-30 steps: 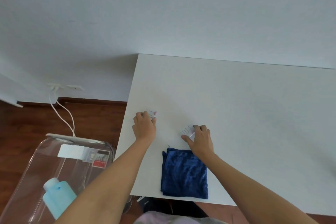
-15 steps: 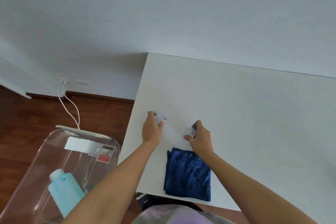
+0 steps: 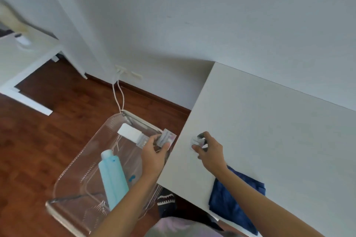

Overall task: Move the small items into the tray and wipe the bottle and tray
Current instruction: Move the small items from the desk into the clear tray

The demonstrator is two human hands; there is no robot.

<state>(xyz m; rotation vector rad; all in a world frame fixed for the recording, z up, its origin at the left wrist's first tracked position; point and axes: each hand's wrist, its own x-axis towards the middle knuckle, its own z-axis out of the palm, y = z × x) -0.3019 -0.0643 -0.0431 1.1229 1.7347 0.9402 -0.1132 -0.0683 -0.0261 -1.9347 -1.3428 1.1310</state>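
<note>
Already the clear plastic tray (image 3: 81, 161) beside the white table (image 3: 279, 140) holds a pale blue bottle (image 3: 113, 177) lying flat and a small white box (image 3: 129, 132). The left hand (image 3: 154, 155) is pinched on a small silvery blister pack (image 3: 166, 137) over the tray's near corner; the right hand (image 3: 211, 155) pinches a second silvery packet (image 3: 197, 142) above the tabletop. Both drops remain, and the folded dark blue cloth (image 3: 236, 204) lies unused, so I judge the wiping not begun

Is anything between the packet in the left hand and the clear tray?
Nothing visible. The left hand holds the small packet above the clear tray, whose open top is unobstructed beneath it.
</note>
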